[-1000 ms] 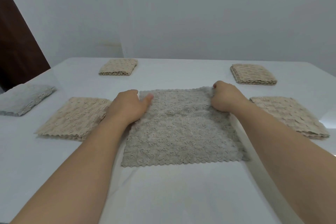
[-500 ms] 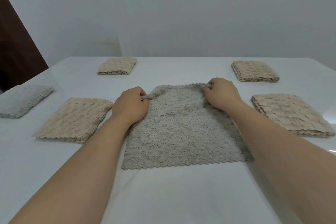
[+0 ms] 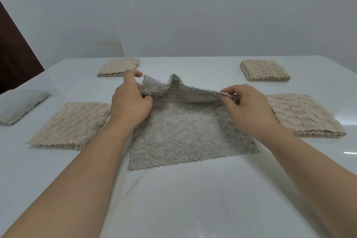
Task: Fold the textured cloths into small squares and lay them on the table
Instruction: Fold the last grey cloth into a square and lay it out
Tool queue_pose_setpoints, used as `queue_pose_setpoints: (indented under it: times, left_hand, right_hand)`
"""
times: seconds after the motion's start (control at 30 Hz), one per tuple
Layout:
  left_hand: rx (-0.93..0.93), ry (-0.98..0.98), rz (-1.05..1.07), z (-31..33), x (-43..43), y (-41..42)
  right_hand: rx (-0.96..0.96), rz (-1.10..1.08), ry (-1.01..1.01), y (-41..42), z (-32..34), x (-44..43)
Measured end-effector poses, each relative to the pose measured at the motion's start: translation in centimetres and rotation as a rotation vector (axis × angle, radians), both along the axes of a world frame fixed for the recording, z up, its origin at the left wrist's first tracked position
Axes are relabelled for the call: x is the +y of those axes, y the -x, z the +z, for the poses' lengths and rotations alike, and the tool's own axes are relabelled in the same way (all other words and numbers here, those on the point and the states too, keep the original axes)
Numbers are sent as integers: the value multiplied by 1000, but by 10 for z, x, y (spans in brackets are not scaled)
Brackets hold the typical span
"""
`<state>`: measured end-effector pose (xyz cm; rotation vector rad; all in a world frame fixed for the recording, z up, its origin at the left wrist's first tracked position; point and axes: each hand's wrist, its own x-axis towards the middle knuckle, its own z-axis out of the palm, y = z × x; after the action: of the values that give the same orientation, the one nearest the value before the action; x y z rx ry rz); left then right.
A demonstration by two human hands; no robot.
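Note:
A grey textured cloth (image 3: 185,137) lies in the middle of the white table (image 3: 193,199), its near half flat. Its far edge is lifted off the table and sags between my hands. My left hand (image 3: 131,102) pinches the far left corner, my right hand (image 3: 245,106) pinches the far right corner. Folded beige cloths lie around it: one at the near left (image 3: 71,123), one at the far left (image 3: 118,66), one at the far right (image 3: 264,70), one at the near right (image 3: 303,114).
A folded pale grey cloth (image 3: 19,104) sits at the table's left edge. A dark brown panel (image 3: 13,54) stands behind the table's left corner. A plain wall closes the far side.
Both hands took hold of the grey cloth's far corners and raised that edge off the table, drawing it toward me.

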<state>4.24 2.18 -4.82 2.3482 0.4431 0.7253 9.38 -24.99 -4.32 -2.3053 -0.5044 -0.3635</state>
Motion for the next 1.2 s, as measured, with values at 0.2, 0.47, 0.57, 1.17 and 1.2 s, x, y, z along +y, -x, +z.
queue_pose_setpoints:
  times: [0.2,0.47,0.57,1.17,1.2]
  left_hand:
    - [-1,151,-34,-2,-2,-3]
    - [-52,271,-122,-4,-4,-13]
    - [-15,242,-166,-1,1,-3]
    - [159,-8,-322,-24,24,66]
    - [152,-9,-321,-27,25,67]
  right_hand:
    - [-14,-6,-2,14,-23,-14]
    - [74,60,-101,-4,-29,-15]
    - [6,90,-83,-5,-27,-20]
    - [43,464,352,18,-17,-37]
    - [37,465,352,19,-16,-37]
